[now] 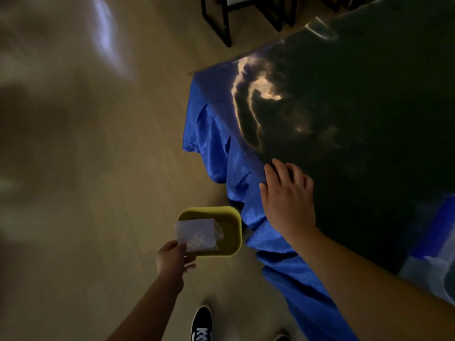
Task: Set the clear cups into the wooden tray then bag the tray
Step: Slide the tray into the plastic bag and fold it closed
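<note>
My left hand (173, 258) pinches one corner of a clear plastic bag (197, 233) with something brownish inside, too blurred to name. The bag hangs over a yellow bin (234, 232) that stands on the floor beside the table. My right hand (286, 195) rests flat, fingers spread, on the table's dark top (357, 119) near its left edge and holds nothing. No loose clear cups are visible. The scene is dim.
A blue cloth (214, 134) drapes over the table's left side down toward the wooden floor (110, 168). Black chair legs (221, 23) stand at the far end. My black shoe (202, 323) is on the floor below the bin.
</note>
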The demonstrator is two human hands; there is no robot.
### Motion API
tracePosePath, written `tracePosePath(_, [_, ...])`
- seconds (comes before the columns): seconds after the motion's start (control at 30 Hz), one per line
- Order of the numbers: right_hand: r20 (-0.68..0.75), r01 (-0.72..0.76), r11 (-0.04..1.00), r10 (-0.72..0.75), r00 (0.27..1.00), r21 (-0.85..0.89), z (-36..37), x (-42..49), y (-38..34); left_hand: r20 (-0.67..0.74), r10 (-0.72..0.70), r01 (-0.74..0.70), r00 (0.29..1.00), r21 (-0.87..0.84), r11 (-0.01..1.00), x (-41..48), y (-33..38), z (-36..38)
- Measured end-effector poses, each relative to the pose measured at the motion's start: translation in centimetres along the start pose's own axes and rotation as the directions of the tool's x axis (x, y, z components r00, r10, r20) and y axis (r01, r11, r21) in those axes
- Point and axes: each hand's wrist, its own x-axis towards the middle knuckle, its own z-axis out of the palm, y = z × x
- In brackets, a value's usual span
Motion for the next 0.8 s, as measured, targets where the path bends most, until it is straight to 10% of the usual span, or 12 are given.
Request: tracePosePath(0.8, [-0.013, -0.01, 0.999, 0.01, 1.0, -0.051, 0.4, -0.1, -0.1, -0.052, 0.161, -0.122, 0.986, 0.443, 0.888, 9.8, -1.8, 5.3])
